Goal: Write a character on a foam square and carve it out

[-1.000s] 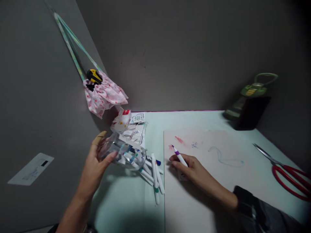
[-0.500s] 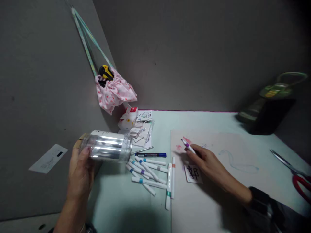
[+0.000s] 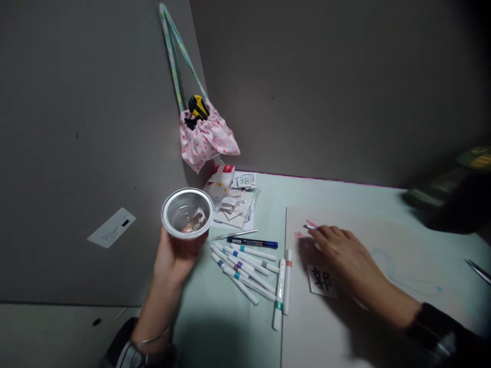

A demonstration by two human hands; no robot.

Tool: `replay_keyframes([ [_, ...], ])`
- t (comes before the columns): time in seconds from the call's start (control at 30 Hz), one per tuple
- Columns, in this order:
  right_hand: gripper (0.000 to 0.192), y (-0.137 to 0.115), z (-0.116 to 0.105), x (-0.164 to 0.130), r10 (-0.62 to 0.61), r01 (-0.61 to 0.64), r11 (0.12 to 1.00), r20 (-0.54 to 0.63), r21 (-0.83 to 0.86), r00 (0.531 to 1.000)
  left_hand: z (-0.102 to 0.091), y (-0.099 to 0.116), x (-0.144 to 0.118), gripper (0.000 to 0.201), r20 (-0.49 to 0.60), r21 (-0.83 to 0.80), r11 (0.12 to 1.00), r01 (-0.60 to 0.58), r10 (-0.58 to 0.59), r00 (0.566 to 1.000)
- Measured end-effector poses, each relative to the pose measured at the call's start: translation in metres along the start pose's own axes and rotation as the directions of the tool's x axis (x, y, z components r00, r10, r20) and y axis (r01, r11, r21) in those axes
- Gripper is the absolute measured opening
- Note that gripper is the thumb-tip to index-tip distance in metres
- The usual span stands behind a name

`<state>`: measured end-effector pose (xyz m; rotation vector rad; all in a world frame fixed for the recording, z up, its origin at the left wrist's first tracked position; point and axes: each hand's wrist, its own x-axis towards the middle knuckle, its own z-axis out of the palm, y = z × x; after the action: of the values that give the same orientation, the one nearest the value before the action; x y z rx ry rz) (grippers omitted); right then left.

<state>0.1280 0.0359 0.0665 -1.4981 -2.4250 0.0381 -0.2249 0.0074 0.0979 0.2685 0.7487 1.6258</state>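
Head view: holding clear jar (image 3: 187,213) in left hand (image 3: 173,261), with grip curled under and around it, now swung from lying sideways to mouth facing the camera, leaving white pens (image 3: 255,252) spread loose on the table (image 3: 203,322), so pickable without reaching into glass or plastic. Pinching mostly hidden held pen (image 3: 311,227) between right hand (image 3: 347,255) fingertips, with dark tip showing, over grey board (image 3: 307,337), just beyond character card (image 3: 322,280); no sign of release.
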Motion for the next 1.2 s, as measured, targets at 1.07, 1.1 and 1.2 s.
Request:
replay_keyframes([
  [1.07, 0.045, -0.046, 0.004, 0.002, -0.272, 0.144, 0.909, 0.296, 0.391, 0.915, -0.036, -0.002, 0.015, 0.045, -0.017, -0.126, 0.982, 0.141, -0.144, 0.989],
  [1.1, 0.049, -0.041, 0.006, 0.002, -0.275, 0.141, 0.906, 0.302, 0.399, 0.913, -0.036, -0.002, 0.015, 0.045, -0.017, -0.127, 0.982, 0.14, -0.143, 0.99],
  [1.2, 0.053, -0.029, 0.008, 0.0, -0.286, 0.121, 0.889, 0.33, 0.441, 0.899, -0.036, -0.002, 0.015, 0.047, -0.012, -0.132, 0.981, 0.14, -0.143, 0.99],
])
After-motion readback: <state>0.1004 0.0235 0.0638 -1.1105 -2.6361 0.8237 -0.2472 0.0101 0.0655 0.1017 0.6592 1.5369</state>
